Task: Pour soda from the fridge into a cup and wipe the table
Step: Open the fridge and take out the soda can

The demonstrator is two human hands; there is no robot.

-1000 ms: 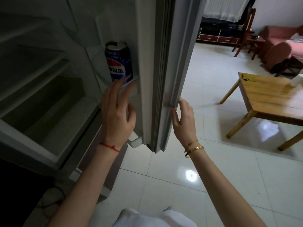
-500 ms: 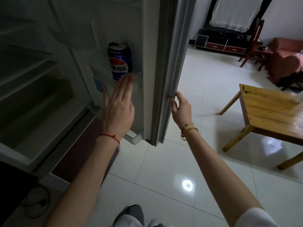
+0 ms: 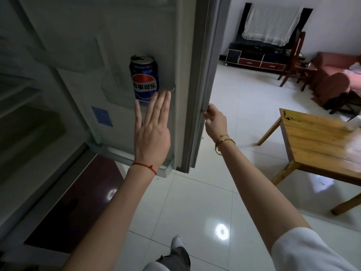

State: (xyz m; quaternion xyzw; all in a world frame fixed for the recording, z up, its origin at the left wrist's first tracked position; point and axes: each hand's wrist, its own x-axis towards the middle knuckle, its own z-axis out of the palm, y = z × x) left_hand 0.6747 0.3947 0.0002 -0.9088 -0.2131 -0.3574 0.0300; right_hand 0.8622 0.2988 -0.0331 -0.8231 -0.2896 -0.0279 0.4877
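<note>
At the bottom edge, a shoe (image 3: 177, 241) and grey trouser leg on the white tiled floor (image 3: 195, 208), ceiling light glare on the tiles. Two bare forearms reach up from there. Left hand (image 3: 152, 130), red string at the wrist, is flat with fingers straight and together, back toward the camera, holding nothing; fingertips sit just below and overlap the bottom of the soda can (image 3: 144, 77). Cannot tell if they touch the can or the shelf lip. Right hand (image 3: 214, 119), gold bracelets at the wrist, has fingers curled round the outer edge of the fridge door (image 3: 203, 75), gripping it. Door stands open, inner side facing the camera. Can is blue with a red-white-blue logo and Chinese characters, upright in the clear door shelf (image 3: 117, 90), right end of it, top looks already opened. Blue sticker on the door liner below-left. Fridge interior (image 3: 29, 114) to the left is dark, bare shelves. To the right, wooden surface (image 3: 316, 141) on angled legs, well apart from the fridge; something white at its far right edge, cut off, too little to tell. Farther back: dark wooden chair (image 3: 293, 61), red sofa (image 3: 336, 75), low black TV cabinet (image 3: 257, 59) with red drawers, white cloth draped over a dark screen above.
</note>
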